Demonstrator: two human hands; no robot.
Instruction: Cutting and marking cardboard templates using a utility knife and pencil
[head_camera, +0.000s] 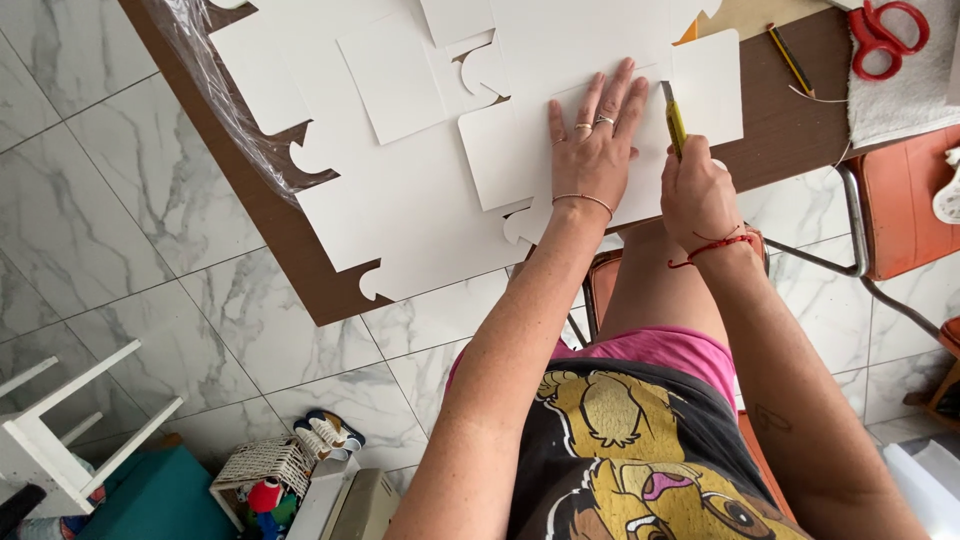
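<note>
White card sheet (520, 150) lies flat on brown table (790, 130), under my left hand (592, 150), palm down, fingers spread. Right hand (697, 190) fisted round yellow cutter (674, 118), blade at card edge. Imo: press hard, keep L fingers off cut line, shallow passes.

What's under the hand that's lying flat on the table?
The left hand lies flat on a white card sheet, with more white card pieces under that on the brown table. The part right beneath the palm is covered. The right hand holds a yellow cutter beside it.
</note>
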